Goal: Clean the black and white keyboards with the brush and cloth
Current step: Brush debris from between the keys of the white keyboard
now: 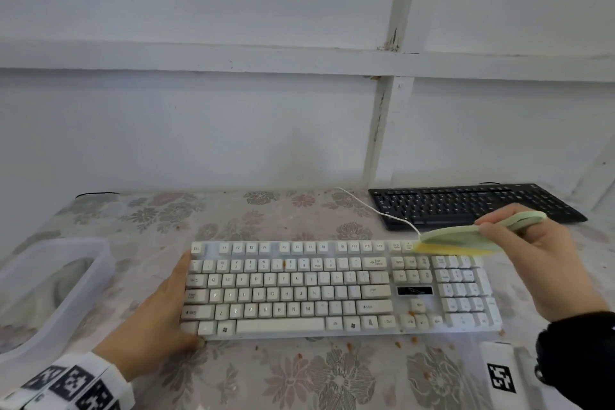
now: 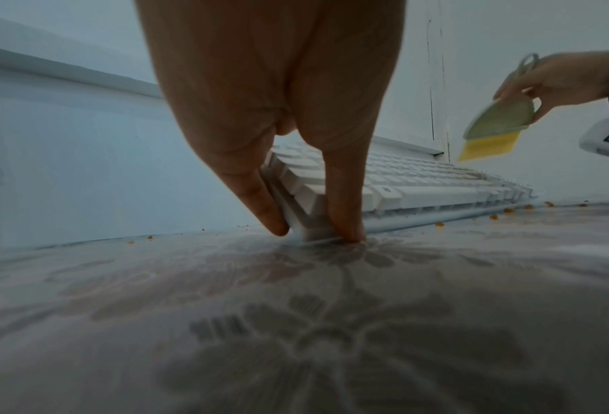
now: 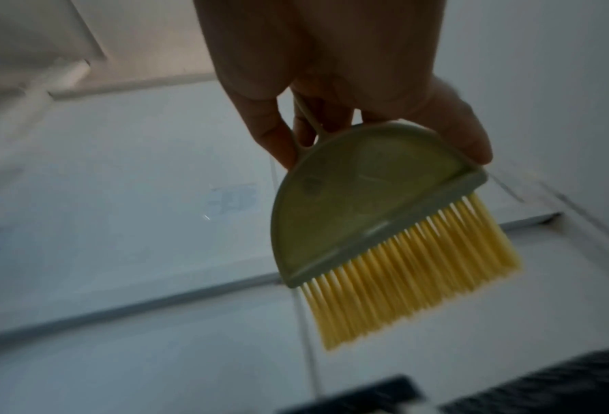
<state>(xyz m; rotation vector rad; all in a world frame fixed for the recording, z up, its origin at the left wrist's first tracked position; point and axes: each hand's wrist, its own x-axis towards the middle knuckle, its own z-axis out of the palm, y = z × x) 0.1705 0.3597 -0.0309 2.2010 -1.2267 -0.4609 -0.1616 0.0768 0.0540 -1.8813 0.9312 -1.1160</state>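
Fingers [image 3: 465, 134] of right hand [image 1: 559, 270] clamp brush [image 1: 459, 238].
It hovers over right end of white keyboard [image 1: 332, 286]; left hand [image 1: 156, 319], fingers straight, braces left end.

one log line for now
left hand: braces white plastic keyboard | right hand: holds green yellow-bristled brush over its right end | black keyboard: behind

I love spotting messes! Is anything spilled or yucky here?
Yes. Orange-brown crumbs lie on the white keyboard near its arrow keys, and more are scattered on the flowered tablecloth just in front of it.
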